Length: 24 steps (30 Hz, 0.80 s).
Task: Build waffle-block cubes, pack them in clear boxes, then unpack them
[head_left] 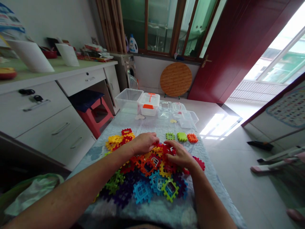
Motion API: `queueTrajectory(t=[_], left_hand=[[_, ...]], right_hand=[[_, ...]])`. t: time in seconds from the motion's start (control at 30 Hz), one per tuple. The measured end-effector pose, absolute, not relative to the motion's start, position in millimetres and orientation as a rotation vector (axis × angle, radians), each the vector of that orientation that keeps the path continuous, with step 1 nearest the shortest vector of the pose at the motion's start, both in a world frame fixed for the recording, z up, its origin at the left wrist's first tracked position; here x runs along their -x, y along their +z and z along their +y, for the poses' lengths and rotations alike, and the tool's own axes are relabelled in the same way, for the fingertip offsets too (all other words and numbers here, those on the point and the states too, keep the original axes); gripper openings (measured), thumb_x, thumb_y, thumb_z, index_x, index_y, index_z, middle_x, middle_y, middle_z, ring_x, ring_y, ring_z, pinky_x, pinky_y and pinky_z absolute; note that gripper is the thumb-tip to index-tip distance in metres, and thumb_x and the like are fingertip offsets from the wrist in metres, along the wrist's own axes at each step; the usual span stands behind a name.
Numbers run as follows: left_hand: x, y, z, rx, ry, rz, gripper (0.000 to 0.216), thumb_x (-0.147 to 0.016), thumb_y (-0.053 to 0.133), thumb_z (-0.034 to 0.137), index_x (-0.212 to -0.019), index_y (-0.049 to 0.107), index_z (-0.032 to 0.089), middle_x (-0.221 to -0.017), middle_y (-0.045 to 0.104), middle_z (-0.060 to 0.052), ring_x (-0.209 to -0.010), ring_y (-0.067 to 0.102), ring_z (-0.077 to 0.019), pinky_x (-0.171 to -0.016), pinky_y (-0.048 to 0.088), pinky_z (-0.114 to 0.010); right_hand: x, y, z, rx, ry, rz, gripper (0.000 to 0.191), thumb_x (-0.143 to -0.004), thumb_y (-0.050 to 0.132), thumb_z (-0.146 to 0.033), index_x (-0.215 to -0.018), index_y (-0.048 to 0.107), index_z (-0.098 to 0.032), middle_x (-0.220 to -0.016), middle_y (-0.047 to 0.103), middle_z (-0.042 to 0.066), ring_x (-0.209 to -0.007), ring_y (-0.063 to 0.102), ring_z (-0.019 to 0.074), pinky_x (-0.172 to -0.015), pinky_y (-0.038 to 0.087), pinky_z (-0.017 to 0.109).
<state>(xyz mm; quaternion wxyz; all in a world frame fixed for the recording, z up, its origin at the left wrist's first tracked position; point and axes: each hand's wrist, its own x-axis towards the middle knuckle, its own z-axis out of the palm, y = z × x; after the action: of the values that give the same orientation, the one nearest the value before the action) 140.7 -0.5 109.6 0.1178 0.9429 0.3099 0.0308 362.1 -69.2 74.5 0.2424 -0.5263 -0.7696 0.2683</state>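
Note:
A heap of plastic interlocking building tiles (147,165) with notched edges lies on the cloth-covered table. Red, orange and yellow ones are mostly at the back and middle, with blue, purple and green ones in front. Above the back of the heap, my left hand (145,143) is closed, its fingertips pressed together; whatever they hold is hidden. My right hand (178,155) is curled around a red tile (168,149), thumb on the near side and fingers on the far side. Beyond it lie a green tile (170,136), a lime tile (182,136) and an orange tile (192,138) in a row.
At the table's far end stand an open clear bin (130,101), a lidded box with orange latches (149,105) and several smaller clear containers (165,109). A pink stool (95,116) is tucked by the white desk (47,117) on the left. Tiled floor (219,152) lies right.

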Motion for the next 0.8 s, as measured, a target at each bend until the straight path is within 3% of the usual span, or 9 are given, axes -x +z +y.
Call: queueTrajectory(t=[0.2, 0.3, 0.43, 0.53, 0.7, 0.8], left_hand=[[-124.0, 119.6, -29.9, -2.821, 0.121, 0.835, 0.013, -0.085, 0.053, 0.014, -0.083, 0.064, 0.019, -0.091, 0.062, -0.005, -0.084, 0.06, -0.0189, -0.074, 0.047, -0.029], [-110.1, 123.5, -43.8, -2.736, 0.189, 0.811, 0.009, -0.085, 0.058, 0.021, -0.09, 0.066, 0.02, -0.097, 0.063, -0.006, -0.091, 0.061, -0.02, -0.08, 0.048, -0.031], [-76.7, 117.7, -47.4, -2.595, 0.405, 0.901, 0.024, -0.087, 0.06, 0.033, -0.107, 0.067, 0.022, -0.117, 0.063, -0.008, -0.107, 0.059, -0.0221, -0.097, 0.046, -0.035], [-37.4, 99.1, -32.1, -2.477, 0.574, 1.152, 0.036, -0.085, 0.059, 0.048, -0.107, 0.069, 0.022, -0.127, 0.061, -0.01, -0.121, 0.054, -0.0272, -0.108, 0.04, -0.04], [27.1, 53.2, 5.2, -2.059, 0.784, 1.575, 0.066, -0.079, 0.047, 0.073, -0.112, 0.067, 0.02, -0.139, 0.055, -0.011, -0.129, 0.05, -0.0319, -0.112, 0.036, -0.043], [42.0, 33.2, 20.2, -1.938, 0.84, 1.616, 0.075, -0.078, 0.042, 0.077, -0.118, 0.064, 0.017, -0.138, 0.056, -0.013, -0.131, 0.048, -0.033, -0.114, 0.033, -0.045]], right_hand=[[-370.4, 80.4, -68.3, 1.403, 0.866, -1.956, 0.045, -0.074, 0.057, -0.022, -0.119, 0.06, -0.019, -0.108, 0.068, 0.007, -0.097, 0.063, 0.0218, -0.089, 0.049, 0.038], [-374.7, 76.8, -66.6, 1.392, 0.846, -1.939, 0.047, -0.071, 0.059, -0.02, -0.119, 0.06, -0.021, -0.11, 0.065, 0.006, -0.099, 0.061, 0.0213, -0.089, 0.049, 0.038], [-376.6, 72.3, -66.2, 1.383, 0.798, -1.983, 0.049, -0.07, 0.062, -0.02, -0.119, 0.059, -0.021, -0.114, 0.06, 0.006, -0.105, 0.057, 0.0216, -0.097, 0.045, 0.039], [-375.9, 71.2, -66.4, 1.406, 0.79, -2.011, 0.051, -0.072, 0.064, -0.022, -0.122, 0.058, -0.021, -0.117, 0.056, 0.007, -0.11, 0.056, 0.0222, -0.102, 0.042, 0.04], [-383.7, 79.0, -70.1, 1.509, 0.76, -2.03, 0.054, -0.072, 0.062, -0.023, -0.126, 0.056, -0.02, -0.115, 0.058, 0.007, -0.107, 0.057, 0.0228, -0.101, 0.043, 0.041], [-399.8, 88.5, -77.4, 1.564, 0.704, -1.984, 0.05, -0.075, 0.058, -0.025, -0.125, 0.057, -0.02, -0.11, 0.061, 0.007, -0.102, 0.059, 0.022, -0.097, 0.046, 0.04]])
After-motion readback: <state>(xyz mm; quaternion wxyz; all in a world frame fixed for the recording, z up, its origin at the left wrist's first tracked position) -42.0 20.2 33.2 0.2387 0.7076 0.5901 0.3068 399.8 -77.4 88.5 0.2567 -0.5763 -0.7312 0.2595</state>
